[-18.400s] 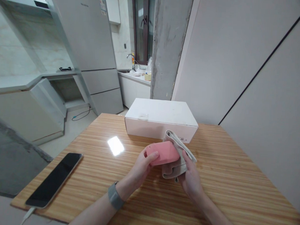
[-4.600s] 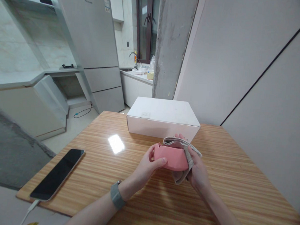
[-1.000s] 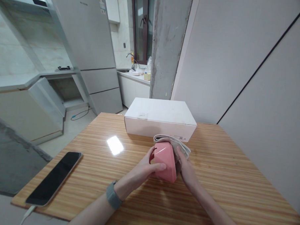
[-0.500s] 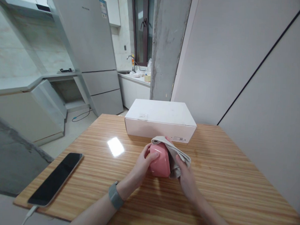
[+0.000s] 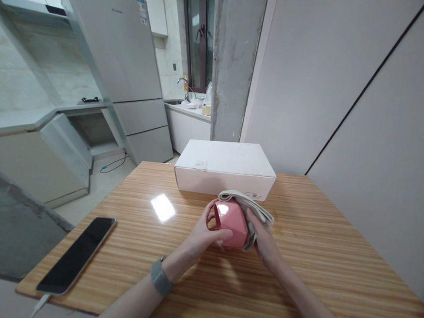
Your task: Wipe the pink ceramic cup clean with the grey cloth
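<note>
A shiny pink container with angled sides [image 5: 232, 224], cup-like, is held tilted above the middle of the wooden table. My left hand [image 5: 206, 231] grips it at its left, open side, the thumb across the near face and the fingers behind. Against its right side lies a folded pale grey cloth [image 5: 257, 212], which also drapes over the top. My right hand [image 5: 263, 234] is closed on that cloth and presses it to the container; some of its fingers are hidden under the cloth.
Just behind my hands stands a closed white box [image 5: 225, 171] on the wooden table [image 5: 320, 257]. At the left edge lies a black-screened phone [image 5: 77, 254] with a white charging cable [image 5: 41, 305] plugged in. A wall [image 5: 342, 80] rises beyond the table at right.
The pink container has turned in my left hand, so its open side now faces left. The cloth and my right hand have shifted slightly up and to the right.
</note>
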`<action>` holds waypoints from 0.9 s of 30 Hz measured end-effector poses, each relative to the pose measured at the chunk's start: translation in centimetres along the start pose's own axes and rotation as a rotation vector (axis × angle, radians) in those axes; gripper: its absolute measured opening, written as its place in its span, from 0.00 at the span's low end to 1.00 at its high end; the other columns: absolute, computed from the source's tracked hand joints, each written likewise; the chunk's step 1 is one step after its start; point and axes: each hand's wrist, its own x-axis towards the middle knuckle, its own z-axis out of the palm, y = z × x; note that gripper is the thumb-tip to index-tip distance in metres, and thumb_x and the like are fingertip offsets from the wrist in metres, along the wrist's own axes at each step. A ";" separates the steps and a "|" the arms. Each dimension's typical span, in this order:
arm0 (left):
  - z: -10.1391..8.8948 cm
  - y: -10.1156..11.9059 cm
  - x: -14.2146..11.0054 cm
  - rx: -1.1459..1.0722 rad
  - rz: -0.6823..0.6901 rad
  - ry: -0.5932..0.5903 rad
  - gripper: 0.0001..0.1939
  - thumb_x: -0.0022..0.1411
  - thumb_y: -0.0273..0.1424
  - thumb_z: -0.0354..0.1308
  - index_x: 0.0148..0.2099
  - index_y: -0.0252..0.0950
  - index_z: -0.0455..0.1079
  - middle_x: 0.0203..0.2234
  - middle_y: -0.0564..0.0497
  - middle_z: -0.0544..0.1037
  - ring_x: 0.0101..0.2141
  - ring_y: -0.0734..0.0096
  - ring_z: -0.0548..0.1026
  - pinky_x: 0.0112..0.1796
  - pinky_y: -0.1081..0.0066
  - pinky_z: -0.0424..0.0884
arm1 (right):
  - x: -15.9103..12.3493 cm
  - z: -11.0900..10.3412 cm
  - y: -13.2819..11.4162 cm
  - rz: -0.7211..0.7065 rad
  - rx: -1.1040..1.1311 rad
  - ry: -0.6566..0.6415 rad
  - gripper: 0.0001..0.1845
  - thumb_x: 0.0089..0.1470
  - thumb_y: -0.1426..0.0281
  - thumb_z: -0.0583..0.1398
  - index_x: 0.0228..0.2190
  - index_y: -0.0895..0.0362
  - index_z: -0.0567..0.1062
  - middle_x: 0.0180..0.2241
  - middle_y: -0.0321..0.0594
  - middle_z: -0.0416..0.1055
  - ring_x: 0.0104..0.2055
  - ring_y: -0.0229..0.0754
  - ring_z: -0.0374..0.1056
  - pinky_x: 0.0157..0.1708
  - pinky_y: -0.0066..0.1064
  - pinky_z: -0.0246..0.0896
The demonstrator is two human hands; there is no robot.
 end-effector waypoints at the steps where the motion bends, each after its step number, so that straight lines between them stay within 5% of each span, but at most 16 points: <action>1: 0.0 -0.2 0.1 0.014 0.007 -0.002 0.45 0.43 0.33 0.72 0.63 0.45 0.57 0.55 0.41 0.68 0.49 0.53 0.72 0.39 0.65 0.73 | 0.1 0.0 0.1 0.077 0.079 0.052 0.22 0.50 0.52 0.64 0.41 0.52 0.80 0.45 0.40 0.79 0.52 0.55 0.71 0.58 0.51 0.59; 4: 0.0 -0.6 0.3 0.030 0.027 -0.004 0.43 0.44 0.34 0.72 0.61 0.41 0.59 0.51 0.41 0.71 0.48 0.54 0.73 0.42 0.63 0.71 | 0.1 0.1 0.0 0.203 0.233 0.038 0.24 0.48 0.50 0.64 0.40 0.54 0.80 0.42 0.40 0.80 0.49 0.55 0.73 0.54 0.48 0.64; 8: 0.1 -0.7 0.4 0.046 0.069 0.028 0.43 0.41 0.35 0.73 0.59 0.38 0.62 0.53 0.40 0.70 0.47 0.55 0.73 0.43 0.64 0.72 | -0.2 0.1 -0.1 0.189 0.247 0.001 0.24 0.47 0.51 0.65 0.40 0.54 0.80 0.42 0.40 0.80 0.50 0.55 0.73 0.54 0.46 0.64; 12: 0.1 -0.6 0.4 0.033 0.074 0.072 0.38 0.44 0.38 0.72 0.56 0.37 0.63 0.53 0.41 0.68 0.42 0.61 0.74 0.34 0.70 0.73 | -0.5 0.2 0.0 0.196 0.236 0.026 0.23 0.44 0.50 0.66 0.36 0.54 0.81 0.39 0.39 0.81 0.51 0.56 0.71 0.55 0.47 0.63; 18: 0.1 -0.5 0.4 -0.081 -0.044 0.079 0.36 0.53 0.51 0.61 0.59 0.43 0.56 0.38 0.50 0.72 0.28 0.74 0.73 0.25 0.74 0.70 | -1.1 1.3 -0.5 0.188 0.255 0.005 0.22 0.40 0.49 0.67 0.30 0.53 0.81 0.35 0.40 0.82 0.47 0.58 0.74 0.48 0.46 0.69; 27: 0.5 -0.5 0.0 0.075 -0.002 0.025 0.50 0.43 0.36 0.72 0.64 0.46 0.50 0.53 0.42 0.67 0.41 0.60 0.75 0.28 0.73 0.72 | -1.3 1.5 -0.6 0.258 0.285 0.032 0.23 0.42 0.49 0.66 0.31 0.54 0.81 0.32 0.41 0.82 0.42 0.57 0.76 0.42 0.45 0.72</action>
